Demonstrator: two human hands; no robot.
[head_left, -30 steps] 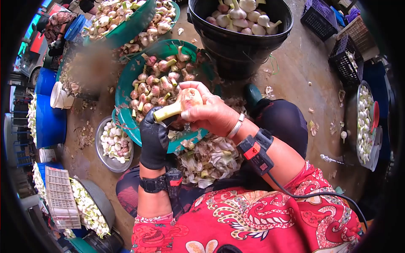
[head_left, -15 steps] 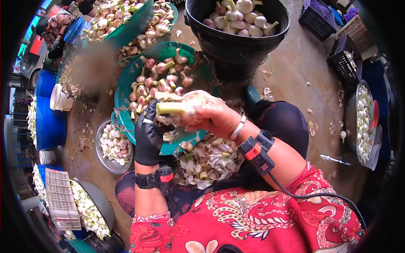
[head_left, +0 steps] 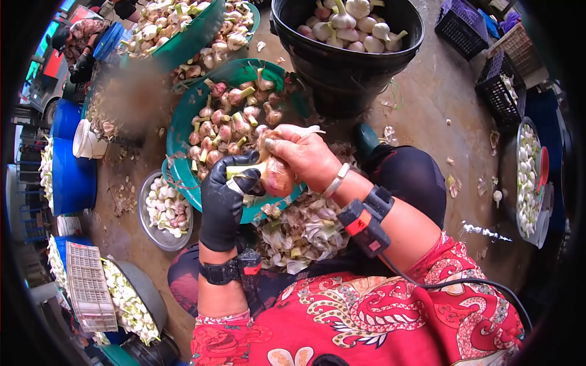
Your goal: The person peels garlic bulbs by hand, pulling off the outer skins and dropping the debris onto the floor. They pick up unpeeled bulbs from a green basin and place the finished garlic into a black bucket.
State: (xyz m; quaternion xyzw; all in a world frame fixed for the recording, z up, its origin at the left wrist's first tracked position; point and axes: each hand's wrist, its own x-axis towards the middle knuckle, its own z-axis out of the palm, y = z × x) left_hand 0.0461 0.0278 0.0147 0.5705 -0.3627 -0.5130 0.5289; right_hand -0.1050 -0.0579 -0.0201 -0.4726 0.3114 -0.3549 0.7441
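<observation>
My left hand (head_left: 223,198), in a black glove, is closed around the pale green stem of a garlic bulb (head_left: 278,179). The bulb, with reddish-brown outer skin, hangs above the green basin. Bare, my right hand (head_left: 308,160) pinches at the bulb's top and side; a thin whitish strip pokes out past its knuckles. Part of the bulb is hidden behind the fingers. Under both hands, the green basin (head_left: 177,131) holds many stemmed, pinkish garlic bulbs (head_left: 227,131). Loose garlic skins (head_left: 305,235) are heaped in front of my body.
A black bucket (head_left: 348,76) of cleaner garlic stands ahead. To the left sit a metal bowl (head_left: 146,222) of white bulbs and a blue tub (head_left: 73,180). Dark crates (head_left: 497,82) and a large pan (head_left: 519,177) of garlic line the right. A person (head_left: 82,46) works at far left.
The bulb has turned so its reddish-brown side shows below my right hand. My right hand has shifted over its top, and my left fingers have wrapped round the stem.
</observation>
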